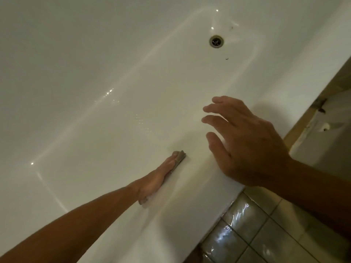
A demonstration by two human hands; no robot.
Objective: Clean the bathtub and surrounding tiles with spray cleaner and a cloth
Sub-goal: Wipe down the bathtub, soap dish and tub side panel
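My left hand (157, 179) presses the grey cloth (181, 156) flat on the bathtub (95, 73) inner wall, right hand (245, 141) released & hovering; specks near drain (216, 41), tiles prob. left.

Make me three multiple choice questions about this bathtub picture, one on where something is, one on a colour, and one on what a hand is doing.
1. Where does the left hand press the cloth?
A. On the floor tiles
B. On the tub's near inner wall
C. Over the drain

2. What colour is the bathtub?
A. White
B. Blue
C. Black

3. How is the right hand?
A. Holding a spray bottle
B. Clenched in a fist
C. Open, fingers spread, holding nothing

Answers: 1 B, the flat hand pins the cloth against the wall below the rim, far from the drain. 2 A, its glossy surface is white throughout. 3 C, the fingers are apart and no grip is on anything.
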